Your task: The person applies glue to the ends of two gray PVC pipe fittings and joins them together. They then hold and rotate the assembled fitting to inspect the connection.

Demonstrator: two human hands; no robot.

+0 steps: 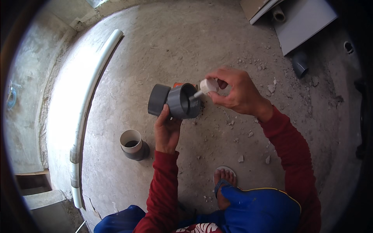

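A dark grey plastic pipe fitting (177, 101) with wide round openings is gripped in my left hand (168, 130), its thumb along the near side. My right hand (241, 93) pinches the white cap of a glue applicator (210, 86) between thumb and fingers. The applicator's pale stem points left into the fitting's right-hand opening; its tip is hard to make out there. Behind the fitting shows a bit of an orange thing (178, 84), mostly hidden. Left of my left forearm stands a short grey fitting with a cream pipe end (132, 139).
A long white pipe (90, 97) lies along the left side of the concrete floor (155, 46). Stone chips and rubble (271, 87) are scattered at right. Far right are a white board (303, 25) and a dark grey pipe piece (300, 65). My sandalled foot (225, 176) rests nearby.
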